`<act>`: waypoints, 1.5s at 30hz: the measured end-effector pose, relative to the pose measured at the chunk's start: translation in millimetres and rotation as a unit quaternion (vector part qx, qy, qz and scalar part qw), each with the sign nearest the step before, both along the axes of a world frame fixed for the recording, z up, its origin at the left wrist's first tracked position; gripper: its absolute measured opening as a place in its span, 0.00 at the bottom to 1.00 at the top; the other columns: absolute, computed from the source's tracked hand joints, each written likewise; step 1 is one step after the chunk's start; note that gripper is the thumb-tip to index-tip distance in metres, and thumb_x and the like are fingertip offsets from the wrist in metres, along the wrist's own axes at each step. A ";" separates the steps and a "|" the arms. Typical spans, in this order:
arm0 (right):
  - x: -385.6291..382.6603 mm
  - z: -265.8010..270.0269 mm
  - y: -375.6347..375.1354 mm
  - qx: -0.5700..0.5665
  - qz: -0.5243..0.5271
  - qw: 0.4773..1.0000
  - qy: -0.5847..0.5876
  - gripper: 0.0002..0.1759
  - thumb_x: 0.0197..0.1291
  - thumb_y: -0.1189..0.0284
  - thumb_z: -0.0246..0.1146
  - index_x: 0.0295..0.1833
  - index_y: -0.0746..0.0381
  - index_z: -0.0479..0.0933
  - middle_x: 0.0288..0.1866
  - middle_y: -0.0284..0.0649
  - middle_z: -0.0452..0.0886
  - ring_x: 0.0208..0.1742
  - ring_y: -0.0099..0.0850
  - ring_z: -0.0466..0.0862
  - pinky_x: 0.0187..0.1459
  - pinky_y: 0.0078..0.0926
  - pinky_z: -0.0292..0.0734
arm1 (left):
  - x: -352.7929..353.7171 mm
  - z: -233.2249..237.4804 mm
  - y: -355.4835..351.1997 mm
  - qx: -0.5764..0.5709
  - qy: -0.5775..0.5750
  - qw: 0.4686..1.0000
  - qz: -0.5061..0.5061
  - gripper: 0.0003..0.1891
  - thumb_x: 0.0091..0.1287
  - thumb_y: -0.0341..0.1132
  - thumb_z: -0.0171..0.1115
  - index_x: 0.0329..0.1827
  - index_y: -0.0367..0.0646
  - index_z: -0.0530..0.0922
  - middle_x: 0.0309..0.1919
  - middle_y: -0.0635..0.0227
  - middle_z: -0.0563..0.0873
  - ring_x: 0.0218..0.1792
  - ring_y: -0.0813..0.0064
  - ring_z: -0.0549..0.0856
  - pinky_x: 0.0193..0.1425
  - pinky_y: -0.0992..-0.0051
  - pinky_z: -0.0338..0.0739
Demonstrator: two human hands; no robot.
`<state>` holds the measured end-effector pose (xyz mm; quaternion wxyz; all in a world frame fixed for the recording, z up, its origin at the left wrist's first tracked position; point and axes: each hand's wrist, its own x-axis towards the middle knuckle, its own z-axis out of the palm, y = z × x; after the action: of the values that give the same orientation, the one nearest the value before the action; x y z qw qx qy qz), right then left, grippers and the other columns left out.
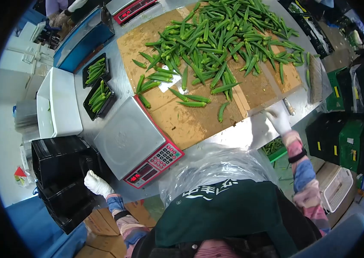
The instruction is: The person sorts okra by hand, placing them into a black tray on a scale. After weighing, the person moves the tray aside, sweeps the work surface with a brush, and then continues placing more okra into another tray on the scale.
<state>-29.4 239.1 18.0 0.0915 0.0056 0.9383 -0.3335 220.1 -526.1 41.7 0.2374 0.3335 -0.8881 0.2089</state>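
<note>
My left hand [98, 184], in a white glove, is beside the stacked black plastic trays [63, 170] at the lower left. Its fingers are bent together at the tray edge, and whether they grip a tray is hidden. On the right, my gloved right hand [279, 122] has its fingers stretched out over the metal table edge, holding nothing visible. Just above it lies a tool handle [289, 106], possibly a knife's. Between my hands stands a red weighing scale [128, 137] with a bare metal plate. Beyond it, a heap of green okra [216, 43] covers flattened cardboard [173, 118].
Two black trays of okra [99, 99] sit left of the cardboard, next to a white bin [59, 103]. A second scale [132, 9] is at the far edge. Green and black crates [336, 137] stack up right. Clear plastic [216, 165] hangs at the table's front.
</note>
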 end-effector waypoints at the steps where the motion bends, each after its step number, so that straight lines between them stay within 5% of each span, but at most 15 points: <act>1: -21.2 6.7 -19.3 -0.010 0.009 1.000 -0.010 0.14 0.66 0.66 0.68 0.53 0.60 0.87 0.48 0.47 0.89 0.49 0.41 0.89 0.52 0.33 0.83 | -6.7 11.8 7.9 -0.019 0.056 0.998 -0.012 0.11 0.75 0.40 0.62 0.44 0.43 0.86 0.35 0.60 0.86 0.39 0.57 0.84 0.44 0.60 0.79; 4: -92.1 -0.3 -61.6 -0.027 0.038 0.996 0.082 0.15 0.67 0.64 0.66 0.54 0.58 0.86 0.52 0.47 0.88 0.55 0.45 0.87 0.58 0.37 0.81 | -42.1 66.7 57.8 -0.063 0.139 0.985 -0.081 0.07 0.74 0.33 0.65 0.46 0.40 0.86 0.37 0.60 0.86 0.40 0.59 0.84 0.47 0.63 0.80; 7: -169.5 -22.1 -105.9 -0.083 -0.004 0.991 0.104 0.17 0.65 0.62 0.67 0.55 0.58 0.86 0.53 0.47 0.88 0.55 0.44 0.87 0.59 0.37 0.81 | -87.3 100.1 152.2 0.120 0.159 0.961 -0.190 0.06 0.75 0.27 0.62 0.47 0.36 0.85 0.40 0.61 0.86 0.43 0.61 0.84 0.52 0.65 0.79; 12: -241.8 -47.5 -169.6 -0.065 -0.095 0.992 0.056 0.31 0.60 0.58 0.71 0.65 0.63 0.80 0.59 0.52 0.86 0.59 0.47 0.86 0.63 0.38 0.78 | -89.1 72.3 224.2 0.254 -0.063 0.906 -0.332 0.12 0.69 0.28 0.66 0.54 0.39 0.85 0.47 0.59 0.86 0.52 0.56 0.82 0.65 0.60 0.74; 16: -253.8 -53.5 -170.5 -0.105 -0.116 0.985 0.070 0.23 0.61 0.58 0.71 0.59 0.58 0.85 0.59 0.47 0.86 0.58 0.45 0.86 0.61 0.37 0.79 | -96.9 89.4 260.9 0.316 0.047 0.907 -0.275 0.19 0.74 0.30 0.63 0.66 0.35 0.79 0.58 0.53 0.84 0.58 0.57 0.82 0.68 0.62 0.73; 18: -246.7 -45.2 -171.2 -0.213 -0.169 0.952 0.139 0.14 0.65 0.67 0.68 0.54 0.58 0.86 0.55 0.47 0.88 0.54 0.41 0.88 0.56 0.31 0.80 | -95.8 86.4 258.7 0.351 0.107 0.899 -0.239 0.21 0.75 0.30 0.60 0.69 0.33 0.77 0.63 0.51 0.82 0.63 0.56 0.81 0.71 0.63 0.72; 22: -211.3 1.2 -185.9 -0.156 -0.128 0.919 0.340 0.10 0.67 0.72 0.64 0.53 0.58 0.83 0.48 0.42 0.87 0.48 0.40 0.88 0.53 0.33 0.82 | -114.4 84.8 264.5 0.355 0.090 0.904 -0.219 0.21 0.74 0.27 0.60 0.69 0.33 0.76 0.63 0.52 0.82 0.64 0.56 0.80 0.72 0.63 0.71; 27: -184.3 -38.3 -222.4 0.016 0.076 0.964 0.253 0.21 0.59 0.64 0.70 0.58 0.55 0.79 0.41 0.41 0.84 0.46 0.43 0.85 0.47 0.41 0.81 | -132.8 63.7 267.9 0.287 -0.108 0.911 -0.275 0.28 0.70 0.43 0.65 0.68 0.33 0.77 0.61 0.48 0.83 0.63 0.47 0.80 0.71 0.55 0.70; 30: -196.1 -53.8 -233.6 0.098 0.111 0.967 0.205 0.20 0.59 0.66 0.70 0.57 0.54 0.81 0.41 0.41 0.83 0.45 0.43 0.85 0.46 0.43 0.81 | -138.4 67.1 257.1 0.293 -0.113 0.907 -0.280 0.27 0.70 0.41 0.66 0.67 0.34 0.78 0.61 0.49 0.84 0.63 0.48 0.80 0.71 0.55 0.71; 33: -205.4 -45.1 -227.2 0.065 0.136 0.967 0.205 0.15 0.60 0.66 0.70 0.53 0.56 0.84 0.43 0.42 0.85 0.46 0.45 0.86 0.47 0.41 0.81 | -142.2 81.5 252.8 0.291 -0.077 0.910 -0.285 0.28 0.68 0.36 0.69 0.69 0.34 0.77 0.64 0.52 0.82 0.65 0.51 0.79 0.74 0.57 0.68; 36: -187.4 -6.6 -209.4 -0.222 0.015 0.960 0.170 0.13 0.63 0.64 0.71 0.49 0.60 0.85 0.45 0.45 0.87 0.47 0.43 0.87 0.50 0.36 0.81 | -152.2 93.8 255.8 0.323 -0.009 0.903 -0.285 0.26 0.72 0.35 0.66 0.71 0.36 0.75 0.68 0.56 0.81 0.68 0.54 0.77 0.75 0.59 0.66; 38: -162.6 44.0 -170.2 -0.284 -0.048 0.957 0.024 0.16 0.69 0.62 0.67 0.50 0.65 0.84 0.44 0.44 0.88 0.44 0.28 0.85 0.50 0.28 0.79 | -158.8 101.1 266.6 0.329 0.030 0.900 -0.286 0.25 0.73 0.35 0.65 0.71 0.36 0.76 0.67 0.56 0.82 0.68 0.54 0.77 0.75 0.60 0.66; 41: -112.5 58.2 -75.7 -0.175 0.034 0.983 -0.049 0.19 0.70 0.58 0.64 0.43 0.67 0.80 0.32 0.42 0.82 0.34 0.28 0.78 0.41 0.34 0.76 | -162.3 103.8 279.5 0.337 0.044 0.885 -0.319 0.24 0.73 0.34 0.64 0.71 0.37 0.76 0.65 0.56 0.83 0.67 0.55 0.78 0.74 0.60 0.67; 44: -57.5 81.9 3.0 -0.017 0.086 0.940 -0.330 0.19 0.68 0.60 0.66 0.42 0.68 0.84 0.37 0.50 0.85 0.38 0.33 0.84 0.44 0.36 0.79 | -163.1 99.8 293.6 0.346 0.039 0.872 -0.344 0.23 0.73 0.34 0.64 0.70 0.37 0.77 0.64 0.57 0.84 0.67 0.56 0.79 0.74 0.60 0.68; 45: -37.0 73.1 29.7 0.051 0.128 0.945 -0.297 0.18 0.67 0.61 0.67 0.45 0.68 0.85 0.40 0.52 0.86 0.42 0.35 0.86 0.48 0.36 0.80 | -164.7 97.2 298.7 0.365 0.050 0.860 -0.354 0.22 0.73 0.32 0.64 0.69 0.37 0.78 0.64 0.57 0.84 0.66 0.56 0.79 0.73 0.60 0.69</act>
<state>-66.4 268.8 91.1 0.4081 -0.0113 0.8769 -0.2536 55.4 -227.4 138.9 0.2004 0.0690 -0.9461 -0.2450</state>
